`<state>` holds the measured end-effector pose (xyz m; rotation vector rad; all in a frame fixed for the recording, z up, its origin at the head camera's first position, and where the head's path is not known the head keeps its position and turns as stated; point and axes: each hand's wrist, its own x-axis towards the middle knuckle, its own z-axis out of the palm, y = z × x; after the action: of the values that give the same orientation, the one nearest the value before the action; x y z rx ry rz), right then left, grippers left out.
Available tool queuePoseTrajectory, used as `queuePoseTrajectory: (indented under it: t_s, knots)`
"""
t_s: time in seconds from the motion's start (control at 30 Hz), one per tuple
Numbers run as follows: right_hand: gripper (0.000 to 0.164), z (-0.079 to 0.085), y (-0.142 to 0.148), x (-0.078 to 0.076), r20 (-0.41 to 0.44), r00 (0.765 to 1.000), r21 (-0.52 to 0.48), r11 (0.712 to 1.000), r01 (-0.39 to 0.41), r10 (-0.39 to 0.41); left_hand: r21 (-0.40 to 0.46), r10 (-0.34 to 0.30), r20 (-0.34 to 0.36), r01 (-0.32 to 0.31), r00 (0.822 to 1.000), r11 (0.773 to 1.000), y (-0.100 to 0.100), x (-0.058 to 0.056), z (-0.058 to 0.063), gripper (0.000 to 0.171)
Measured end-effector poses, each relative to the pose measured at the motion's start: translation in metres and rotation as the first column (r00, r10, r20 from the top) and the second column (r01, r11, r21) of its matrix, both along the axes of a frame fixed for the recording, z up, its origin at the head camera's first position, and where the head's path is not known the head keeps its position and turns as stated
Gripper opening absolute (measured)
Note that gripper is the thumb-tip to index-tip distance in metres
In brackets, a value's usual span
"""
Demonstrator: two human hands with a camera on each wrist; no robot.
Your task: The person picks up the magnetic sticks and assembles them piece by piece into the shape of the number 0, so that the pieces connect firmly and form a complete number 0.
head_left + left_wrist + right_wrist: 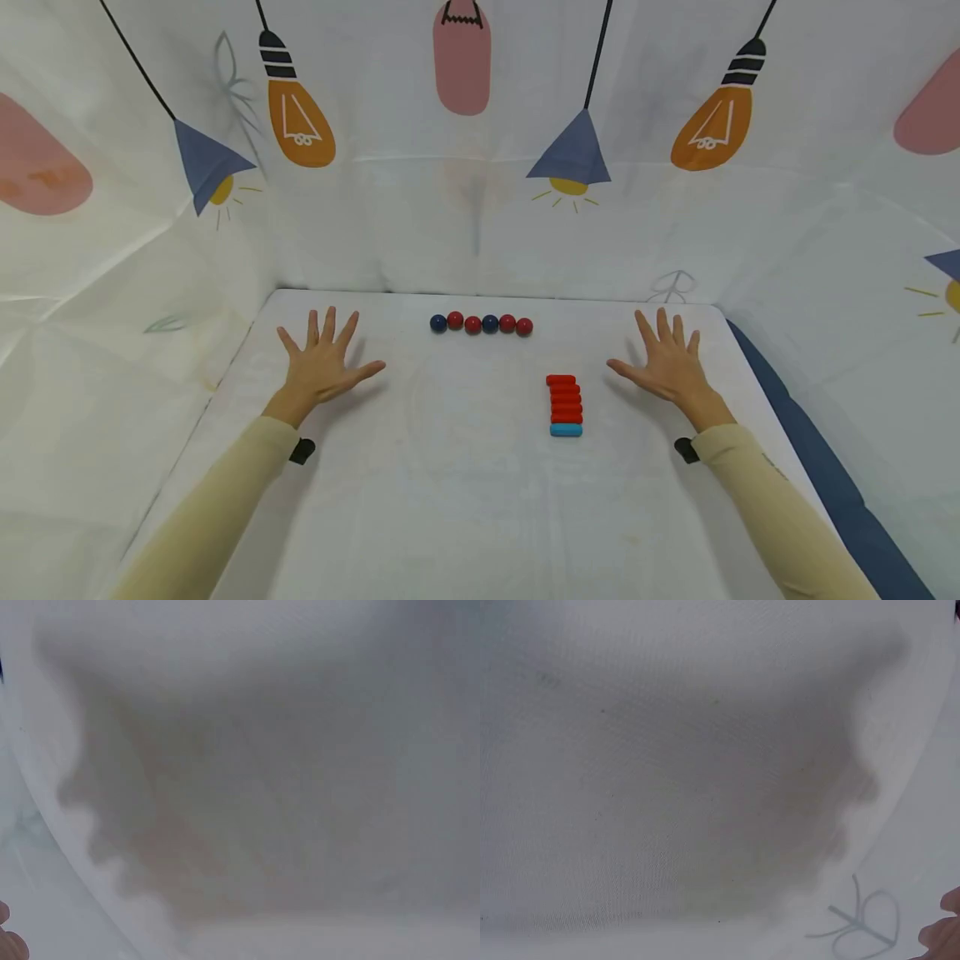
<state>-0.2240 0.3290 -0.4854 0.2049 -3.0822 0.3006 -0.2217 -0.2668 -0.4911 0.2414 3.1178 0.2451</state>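
Observation:
My left hand is spread above the left part of the white table, fingers straight and holding nothing. On the opposite side my right hand is spread the same way, its thumb toward the middle. A row of small red and dark blue balls lies near the table's far edge, between the hands. Closer to the right hand is a column of red sticks, stacked side by side, with one light blue stick at its near end. Both wrist views show mostly the hands' shadows, with a few fingertips at the corner.
The white table meets a white cloth backdrop printed with lamps and bulbs, which also rises along both sides. A dark blue strip runs along the right table edge. A black band piece shows at the left wrist.

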Motion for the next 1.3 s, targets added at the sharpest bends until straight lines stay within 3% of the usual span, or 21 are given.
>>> queuePoseTrajectory:
  t_s: [0.33,0.67,1.3]
  knots:
    - [0.109,0.005,-0.013,0.0,0.006,1.0,-0.057,0.998,-0.026,0.026,0.079,-0.05,-0.036,0.053,0.998,0.995,0.03,-0.002,0.01,0.109]
    - [0.108,0.005,-0.026,0.0,0.142,0.986,-0.23,0.972,-0.052,0.086,0.174,-0.103,-0.066,0.113,0.992,0.978,0.071,-0.001,0.024,0.103]
    - [0.094,-0.003,-0.045,0.004,0.158,0.975,-0.335,0.937,-0.096,0.156,0.297,-0.154,-0.007,0.149,0.988,0.943,0.136,0.001,0.01,0.091]
